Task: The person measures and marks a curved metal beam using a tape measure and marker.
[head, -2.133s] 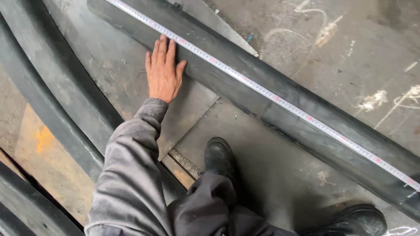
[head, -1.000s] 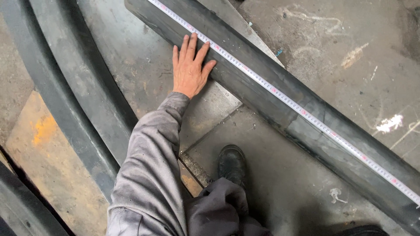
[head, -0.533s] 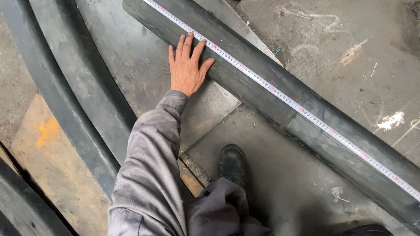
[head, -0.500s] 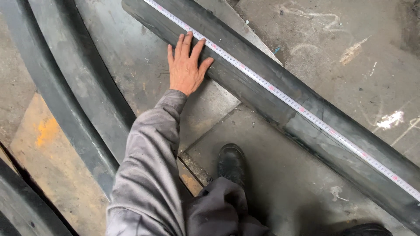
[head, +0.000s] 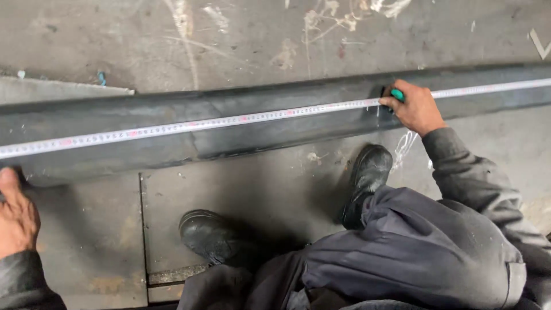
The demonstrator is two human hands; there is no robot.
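Earlier only the left hand lay flat beside the tape; now the right hand (head: 416, 109) shows too, fingers curled around a green marker (head: 397, 95) against the tape measure (head: 229, 121) stretched along the dark steel beam (head: 172, 138). The left hand (head: 16, 215) rests loosely open, holding nothing, at the beam's lower edge.

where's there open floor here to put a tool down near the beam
Bare floor lies beyond the dark steel beam, along the chalk-marked concrete. Another free patch sits between the beam, the left hand and the left boot. It is crowded by the right boot and under the right hand on the tape measure.
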